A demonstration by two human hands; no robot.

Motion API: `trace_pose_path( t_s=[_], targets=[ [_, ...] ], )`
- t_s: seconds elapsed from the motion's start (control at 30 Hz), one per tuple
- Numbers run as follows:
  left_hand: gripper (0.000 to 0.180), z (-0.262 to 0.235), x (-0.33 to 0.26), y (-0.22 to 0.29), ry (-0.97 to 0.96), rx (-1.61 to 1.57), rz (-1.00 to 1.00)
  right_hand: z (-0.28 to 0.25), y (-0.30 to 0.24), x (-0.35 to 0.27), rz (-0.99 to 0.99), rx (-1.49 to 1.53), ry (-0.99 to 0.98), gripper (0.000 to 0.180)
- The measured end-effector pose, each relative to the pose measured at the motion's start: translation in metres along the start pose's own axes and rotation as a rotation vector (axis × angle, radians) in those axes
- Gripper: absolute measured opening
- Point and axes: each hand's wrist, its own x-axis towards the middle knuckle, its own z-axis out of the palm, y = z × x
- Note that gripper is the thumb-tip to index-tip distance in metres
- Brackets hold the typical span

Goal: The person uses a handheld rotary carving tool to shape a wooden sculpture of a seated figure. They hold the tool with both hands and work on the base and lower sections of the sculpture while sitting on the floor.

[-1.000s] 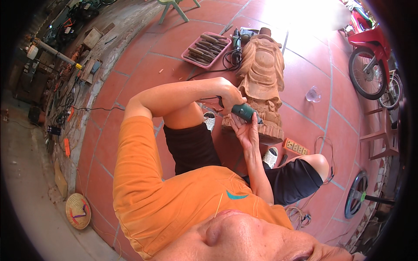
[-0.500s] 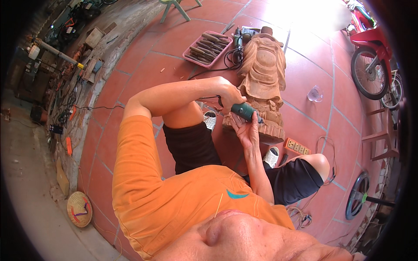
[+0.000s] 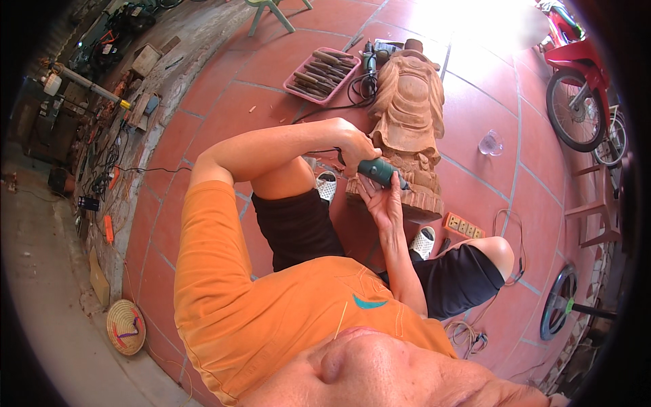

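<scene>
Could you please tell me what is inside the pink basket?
The pink basket holds a heap of long brown tools. They cover most of its bottom, so whatever lies beneath them cannot be seen.

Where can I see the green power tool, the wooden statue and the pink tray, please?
Green power tool (image 3: pixel 377 171): head view, on the middle of its body.
Wooden statue (image 3: pixel 409 121): head view, on its carved front.
Pink tray (image 3: pixel 304 95): head view, on its near rim.

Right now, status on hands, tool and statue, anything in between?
Left hand grips tool. Right hand steadies its front. Tip at statue base, contact unclear. No obstruction visible between them.
</scene>
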Motion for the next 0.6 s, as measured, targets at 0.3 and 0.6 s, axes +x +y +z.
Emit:
trace_pose_path(
  t_s=[0.3,0.6],
  targets=[
    [0.068,0.0048,0.0036,-0.0040,0.031,0.017,0.017,0.0022,0.0004,-0.0007,0.000,-0.004,-0.020,0.061],
    [0.068,0.0074,0.0064,-0.0060,0.034,0.004,0.018,0.0004,0.0010,-0.0002,0.002,-0.019,-0.014,0.060]
  ],
)
